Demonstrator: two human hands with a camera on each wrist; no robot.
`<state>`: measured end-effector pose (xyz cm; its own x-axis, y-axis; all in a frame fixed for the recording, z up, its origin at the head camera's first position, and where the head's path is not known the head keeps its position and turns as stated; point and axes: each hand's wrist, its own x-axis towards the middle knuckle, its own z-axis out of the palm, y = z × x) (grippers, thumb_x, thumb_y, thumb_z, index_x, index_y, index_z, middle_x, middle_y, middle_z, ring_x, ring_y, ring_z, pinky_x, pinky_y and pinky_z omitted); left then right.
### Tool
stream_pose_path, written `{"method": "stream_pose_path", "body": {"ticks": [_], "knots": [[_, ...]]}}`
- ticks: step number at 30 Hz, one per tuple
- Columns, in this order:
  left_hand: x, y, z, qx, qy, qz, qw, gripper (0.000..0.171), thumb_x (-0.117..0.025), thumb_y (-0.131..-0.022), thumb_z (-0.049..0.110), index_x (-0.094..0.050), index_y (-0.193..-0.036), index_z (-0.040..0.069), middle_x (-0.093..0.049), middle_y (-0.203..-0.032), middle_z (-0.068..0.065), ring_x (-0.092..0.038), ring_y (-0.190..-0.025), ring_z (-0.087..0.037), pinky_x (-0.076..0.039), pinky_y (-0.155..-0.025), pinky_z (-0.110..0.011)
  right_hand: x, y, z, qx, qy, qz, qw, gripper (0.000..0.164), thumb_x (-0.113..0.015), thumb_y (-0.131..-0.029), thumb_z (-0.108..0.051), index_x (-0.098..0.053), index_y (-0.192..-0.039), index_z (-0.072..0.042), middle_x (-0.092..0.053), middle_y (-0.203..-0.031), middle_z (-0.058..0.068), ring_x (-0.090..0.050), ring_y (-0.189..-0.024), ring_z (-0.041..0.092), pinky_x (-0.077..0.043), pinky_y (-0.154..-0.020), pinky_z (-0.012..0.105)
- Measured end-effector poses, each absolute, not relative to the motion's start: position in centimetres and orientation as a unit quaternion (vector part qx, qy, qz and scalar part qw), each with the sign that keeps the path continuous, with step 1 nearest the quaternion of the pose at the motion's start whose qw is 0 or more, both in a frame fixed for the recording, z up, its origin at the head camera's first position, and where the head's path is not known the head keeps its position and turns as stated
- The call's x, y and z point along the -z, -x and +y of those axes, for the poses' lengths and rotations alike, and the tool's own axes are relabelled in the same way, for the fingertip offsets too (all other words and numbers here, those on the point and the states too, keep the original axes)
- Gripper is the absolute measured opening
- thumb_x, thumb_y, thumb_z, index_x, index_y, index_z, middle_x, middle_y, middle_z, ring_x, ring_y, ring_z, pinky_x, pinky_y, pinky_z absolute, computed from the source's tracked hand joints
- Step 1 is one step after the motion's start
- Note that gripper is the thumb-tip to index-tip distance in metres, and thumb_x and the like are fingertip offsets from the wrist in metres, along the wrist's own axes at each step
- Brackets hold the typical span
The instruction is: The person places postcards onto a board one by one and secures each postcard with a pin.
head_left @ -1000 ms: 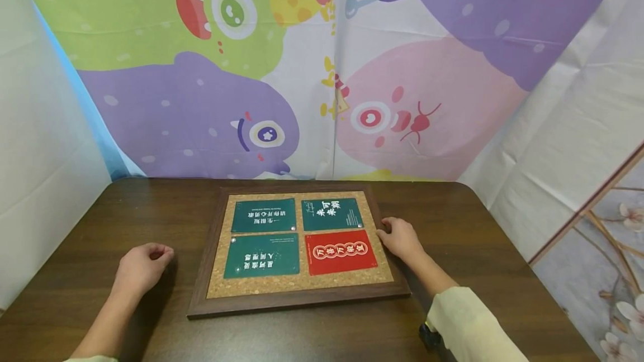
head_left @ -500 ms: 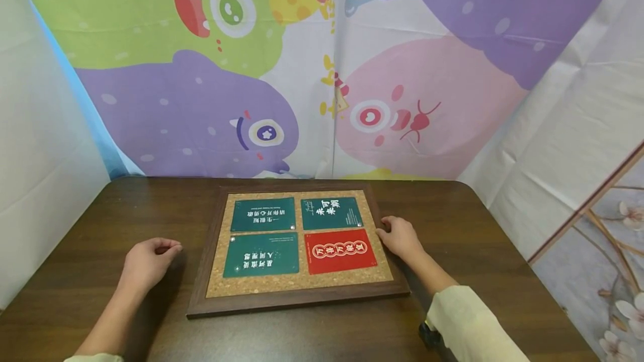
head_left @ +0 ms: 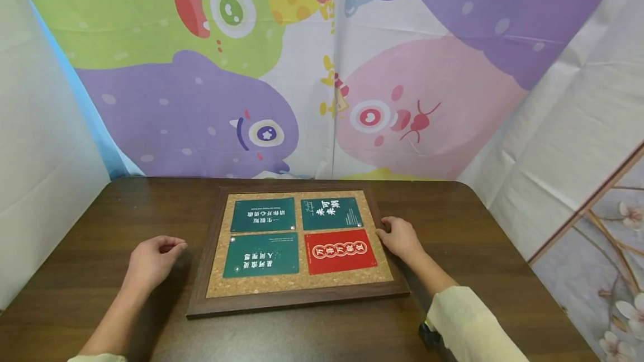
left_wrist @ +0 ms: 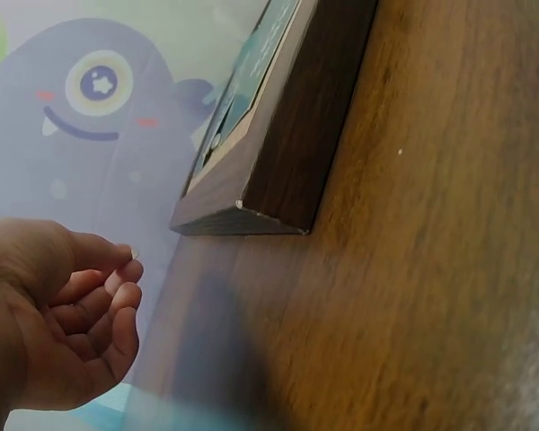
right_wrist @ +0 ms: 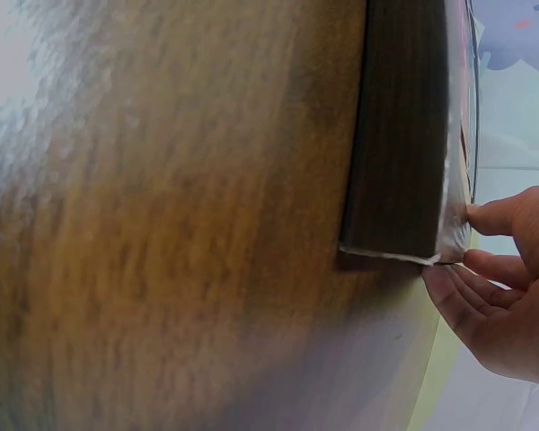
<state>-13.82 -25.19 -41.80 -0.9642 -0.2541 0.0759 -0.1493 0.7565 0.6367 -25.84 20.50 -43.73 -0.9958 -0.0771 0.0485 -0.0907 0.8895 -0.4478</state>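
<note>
A framed corkboard (head_left: 246,285) lies on the brown table (head_left: 282,345) with three green cards (head_left: 261,255) and a red card (head_left: 341,251) on it. At its right side, my right hand (head_left: 401,237) grips the frame. In the right wrist view the thumb (right_wrist: 494,217) of that hand lies on the frame's upper face, and its other fingers meet the outer edge. My left hand (head_left: 153,261) is a short way left of the frame, apart from it. The left wrist view shows its fingers (left_wrist: 94,314) loosely curled, with no held object evident.
Behind the table hangs a cartoon-print cloth (head_left: 312,71). White cloth (head_left: 45,144) covers the left side, and a flowered panel (head_left: 616,228) stands at the right. A dark object (head_left: 429,336) sits by the right sleeve.
My left hand has moved rightward and slightly away from me, closer to the corkboard. The right hand and the corkboard have stayed in place.
</note>
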Motion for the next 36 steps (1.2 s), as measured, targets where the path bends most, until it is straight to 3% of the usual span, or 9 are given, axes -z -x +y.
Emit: {"method": "stream_pose_path", "body": {"ticks": [22,36], "knots": [[41.3,14.5,-23.3,0.341,-0.086,-0.934,0.067,0.031,-0.054,-0.086,0.028,-0.062,-0.096,-0.001,-0.063,-0.093,-0.018,-0.056,-0.08,-0.024,-0.041,-0.06,-0.027,43.3,25.2,20.5,-0.23,-0.054,-0.97,0.047,0.034,-0.062,-0.08,-0.029,-0.062,-0.103,-0.004,-0.058,-0.099,0.013,-0.055,-0.09,0.024,-0.046,-0.079,0.041],[41.1,15.1,-21.8,0.357,-0.091,-0.928,0.057,0.027,-0.055,-0.086,0.026,-0.063,-0.096,0.002,-0.063,-0.089,-0.013,-0.054,-0.076,-0.02,-0.04,-0.057,-0.025,42.7,24.3,19.5,-0.248,-0.058,-0.966,0.045,0.031,-0.063,-0.08,-0.026,-0.063,-0.1,-0.003,-0.057,-0.097,0.01,-0.054,-0.086,0.021,-0.046,-0.076,0.038]]}}
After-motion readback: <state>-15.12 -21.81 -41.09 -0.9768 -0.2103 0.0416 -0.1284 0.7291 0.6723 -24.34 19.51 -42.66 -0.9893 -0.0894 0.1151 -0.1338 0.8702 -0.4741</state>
